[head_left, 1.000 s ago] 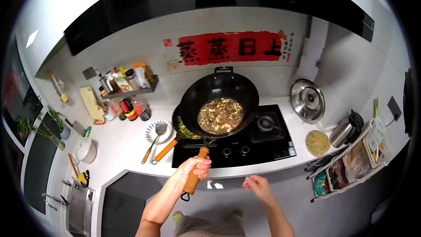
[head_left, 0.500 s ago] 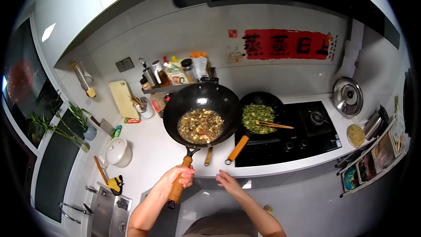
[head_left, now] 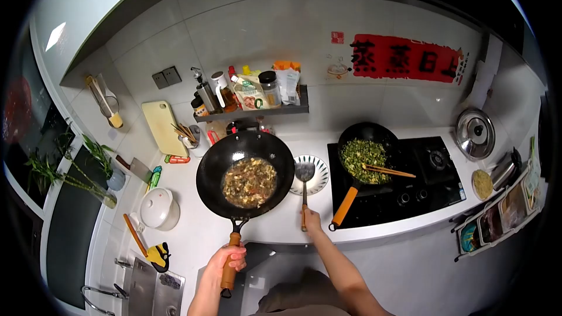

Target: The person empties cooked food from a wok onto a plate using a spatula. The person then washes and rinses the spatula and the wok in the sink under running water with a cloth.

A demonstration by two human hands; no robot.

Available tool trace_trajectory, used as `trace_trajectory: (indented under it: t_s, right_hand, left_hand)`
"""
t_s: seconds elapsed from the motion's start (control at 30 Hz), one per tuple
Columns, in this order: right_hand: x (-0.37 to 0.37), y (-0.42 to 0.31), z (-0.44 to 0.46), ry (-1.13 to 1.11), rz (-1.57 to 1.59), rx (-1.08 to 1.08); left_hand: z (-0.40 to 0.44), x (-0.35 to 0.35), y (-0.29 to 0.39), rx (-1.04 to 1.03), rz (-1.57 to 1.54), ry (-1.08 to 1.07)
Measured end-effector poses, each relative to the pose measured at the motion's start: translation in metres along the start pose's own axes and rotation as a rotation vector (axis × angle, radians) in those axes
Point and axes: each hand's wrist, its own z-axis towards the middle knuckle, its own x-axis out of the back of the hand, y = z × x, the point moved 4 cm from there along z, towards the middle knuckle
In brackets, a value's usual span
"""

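My left hand (head_left: 225, 259) is wrapped round the wooden handle of a large black wok (head_left: 205, 181), which is over the left part of the counter. Browned, chopped food with yellow bits (head_left: 250, 182) lies in the wok. My right hand (head_left: 312, 222) grips the wooden handle of a metal spatula (head_left: 304, 171), whose blade rests over a white plate (head_left: 319, 182) with a dark leaf-like rim pattern. On the stove, a smaller black pan (head_left: 345, 136) holds chopped greens (head_left: 362, 158) with wooden chopsticks (head_left: 389, 171) lying across it.
A black gas stove (head_left: 433, 190) is on the right. A white lidded pot (head_left: 159, 209), sink (head_left: 140, 287) and cutting board (head_left: 159, 129) are on the left. Bottles and packets line a wall shelf (head_left: 257, 111). A pan lid (head_left: 475, 134) leans at the right wall.
The wok has moved left and away from the stove, uncovering the plate and spatula. My right hand, empty before, has reached forward and taken hold of the spatula's handle.
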Motion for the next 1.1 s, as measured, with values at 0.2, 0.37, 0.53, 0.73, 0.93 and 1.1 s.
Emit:
trace_trajectory:
  t_s: [0.2,0.37,0.53,0.73,0.93,1.1]
  right_hand:
    - [-0.001,-0.013,-0.004,-0.083,-0.085,0.045]
    - [-0.017,-0.011,-0.002,-0.245,0.408,-0.306]
    - [-0.015,-0.015,-0.02,-0.116,0.278,-0.136]
    - [0.005,-0.022,-0.043,0.083,0.046,0.039]
    - [0.013,-0.029,-0.068,0.166,-0.046,0.111]
    - [0.019,-0.042,-0.09,0.184,-0.151,0.164]
  left_hand:
    - [0.025,0.028,0.005,-0.04,-0.008,-0.02]
    - [0.033,0.043,0.014,0.04,0.065,-0.001]
    - [0.04,0.067,0.032,0.079,0.121,-0.048]
    - [0.054,0.076,0.05,0.118,0.2,-0.074]
    - [0.059,0.068,0.058,0.131,0.207,-0.064]
    - [0.063,0.058,0.059,0.123,0.211,-0.05]
